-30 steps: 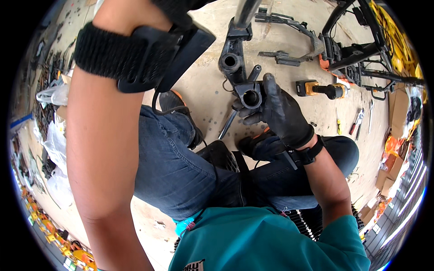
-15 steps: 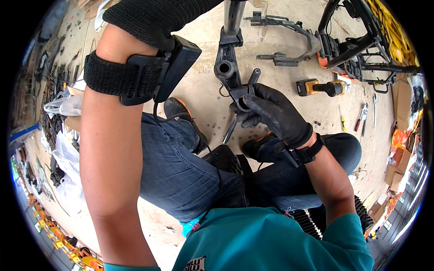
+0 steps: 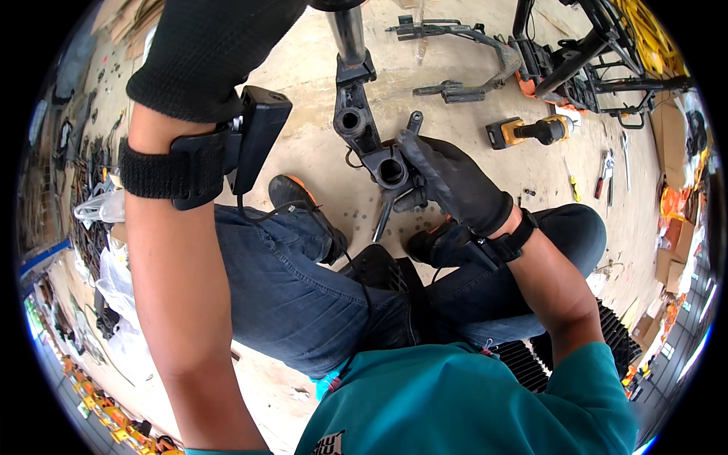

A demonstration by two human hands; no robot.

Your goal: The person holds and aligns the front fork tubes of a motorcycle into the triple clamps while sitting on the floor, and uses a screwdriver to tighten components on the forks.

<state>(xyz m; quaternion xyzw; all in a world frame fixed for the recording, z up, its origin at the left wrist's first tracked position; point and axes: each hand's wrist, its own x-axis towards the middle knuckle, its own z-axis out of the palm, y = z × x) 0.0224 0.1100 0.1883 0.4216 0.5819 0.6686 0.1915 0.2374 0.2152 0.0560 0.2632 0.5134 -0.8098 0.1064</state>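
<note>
A black metal fork clamp point(image 3: 362, 136) with round bores is held up over the floor between my legs. Its far end grips a shiny metal tube point(image 3: 348, 36) that runs up to the top edge. My right hand point(image 3: 453, 180), in a black glove, is closed around the near end, beside the open bore. Behind this end passes a dark rod point(image 3: 383, 220), partly hidden. My left hand point(image 3: 216, 57), gloved in black, reaches past the top edge near the tube. Its fingers are out of sight, so its grip cannot be made out.
On the floor to the right lie a yellow-black cordless drill point(image 3: 531, 132), a yellow-handled screwdriver point(image 3: 572, 180) and red-handled pliers point(image 3: 605, 174). Black metal frames point(image 3: 584, 76) stand at the far right. Plastic bags point(image 3: 117, 265) lie at left, cardboard boxes point(image 3: 671, 250) at right.
The clamp and tube have shifted left in view, as has my left forearm. My right thumb has come off the near bore, which now shows fully. The view itself has shifted slightly.
</note>
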